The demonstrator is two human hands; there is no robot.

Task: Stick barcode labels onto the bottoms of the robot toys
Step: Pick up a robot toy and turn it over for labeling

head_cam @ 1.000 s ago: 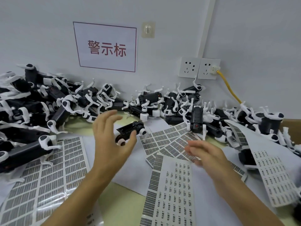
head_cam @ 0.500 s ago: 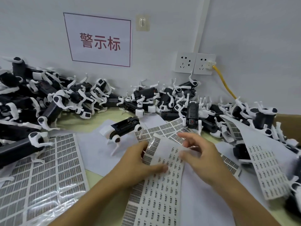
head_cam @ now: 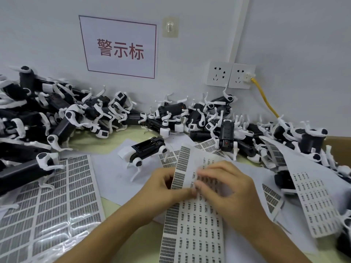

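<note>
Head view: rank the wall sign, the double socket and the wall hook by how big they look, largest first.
1. Wall sign, by far the largest.
2. Double socket, clearly smaller than the sign.
3. Wall hook, smallest.
All three hang on the same wall, so nearness to the camera hardly skews the order.

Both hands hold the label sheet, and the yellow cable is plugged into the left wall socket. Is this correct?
Not fully. In the head view the yellow cable is plugged into the right wall socket; the left wall socket has nothing in it. The rest stands: the left hand and the right hand both hold the label sheet.
</note>
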